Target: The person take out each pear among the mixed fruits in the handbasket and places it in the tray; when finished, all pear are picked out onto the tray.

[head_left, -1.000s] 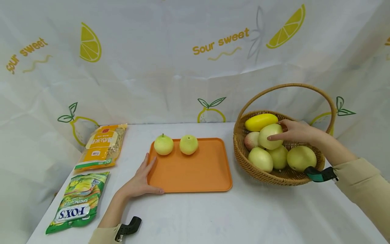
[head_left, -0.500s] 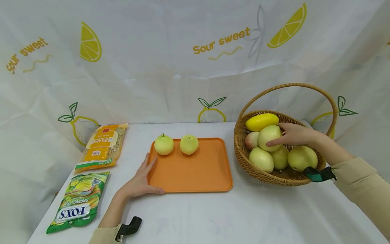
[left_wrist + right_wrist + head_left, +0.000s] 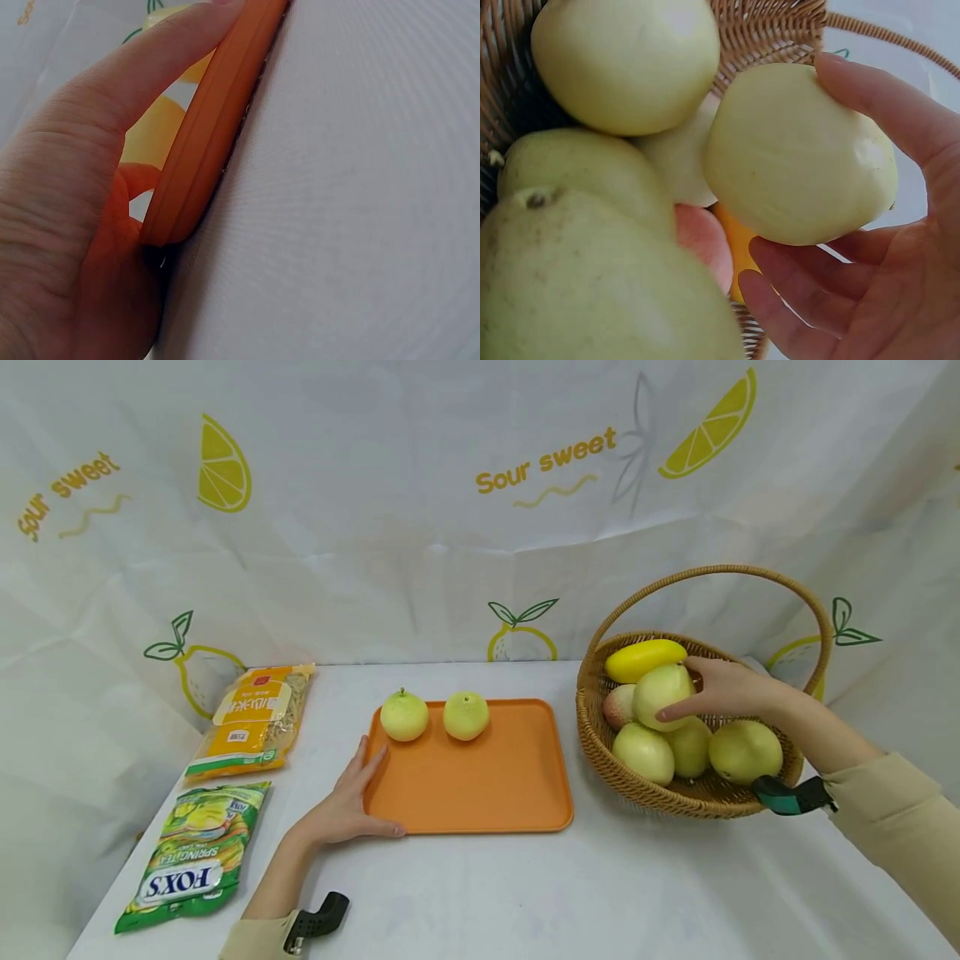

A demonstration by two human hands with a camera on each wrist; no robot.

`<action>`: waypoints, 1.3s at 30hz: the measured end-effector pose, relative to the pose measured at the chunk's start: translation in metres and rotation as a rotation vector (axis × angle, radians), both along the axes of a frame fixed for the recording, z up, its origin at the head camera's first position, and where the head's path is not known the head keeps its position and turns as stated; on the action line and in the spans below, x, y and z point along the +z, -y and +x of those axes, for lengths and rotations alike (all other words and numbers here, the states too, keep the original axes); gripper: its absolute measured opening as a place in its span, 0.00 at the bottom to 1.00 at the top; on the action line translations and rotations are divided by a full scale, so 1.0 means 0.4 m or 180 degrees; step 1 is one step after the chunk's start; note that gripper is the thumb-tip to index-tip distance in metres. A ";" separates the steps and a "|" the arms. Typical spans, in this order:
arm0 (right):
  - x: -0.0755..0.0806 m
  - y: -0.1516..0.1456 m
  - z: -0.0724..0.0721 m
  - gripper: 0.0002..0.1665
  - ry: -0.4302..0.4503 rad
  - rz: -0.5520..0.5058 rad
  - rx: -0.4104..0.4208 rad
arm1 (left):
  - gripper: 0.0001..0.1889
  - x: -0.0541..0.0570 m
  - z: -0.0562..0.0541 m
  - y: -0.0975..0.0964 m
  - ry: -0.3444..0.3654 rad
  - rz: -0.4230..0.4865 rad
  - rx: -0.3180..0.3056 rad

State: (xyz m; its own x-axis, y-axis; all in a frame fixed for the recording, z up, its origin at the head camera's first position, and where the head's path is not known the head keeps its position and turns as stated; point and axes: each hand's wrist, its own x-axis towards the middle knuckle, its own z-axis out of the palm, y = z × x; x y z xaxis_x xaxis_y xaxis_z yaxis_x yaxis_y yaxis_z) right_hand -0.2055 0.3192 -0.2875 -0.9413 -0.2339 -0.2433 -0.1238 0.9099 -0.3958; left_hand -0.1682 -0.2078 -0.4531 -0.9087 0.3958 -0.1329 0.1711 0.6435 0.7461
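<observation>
Gripping green fruit (image 3: 657, 695), right hand (image 3: 729, 687) partly hides it; splayed left hand (image 3: 347, 807) touches tray (image 3: 476, 787).

In the head view, the right hand (image 3: 727, 685) is hiding the right side of the pale green fruit (image 3: 658, 692), and this fruit is covering a part of the pinkish fruit (image 3: 618, 706). The right sleeve (image 3: 892, 818) is being cut by the right edge, the left sleeve (image 3: 258, 935) by the bottom one. The small print on the orange bag (image 3: 247, 722) is appearing too small for reading. In the left wrist view, the left hand (image 3: 71, 202) is being cut by the left edge, and the tray (image 3: 214, 127) is showing only its narrow side. In the right wrist view, the large fruit (image 3: 607, 277) is running beyond the bottom edge.
</observation>
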 end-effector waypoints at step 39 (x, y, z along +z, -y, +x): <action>-0.027 0.123 0.164 0.38 0.0127 -0.2177 -0.0374 | 0.64 -0.008 -0.002 0.003 -0.0086 -0.0050 -0.0016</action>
State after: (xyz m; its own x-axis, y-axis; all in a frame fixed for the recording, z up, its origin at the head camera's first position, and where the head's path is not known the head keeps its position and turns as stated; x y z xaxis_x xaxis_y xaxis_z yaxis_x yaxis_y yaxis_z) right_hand -0.1399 0.2702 -0.2983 -0.9632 -0.2440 -0.1124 -0.0132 0.4610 -0.8873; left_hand -0.1691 -0.2089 -0.4562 -0.9101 0.3983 -0.1146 0.1943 0.6541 0.7310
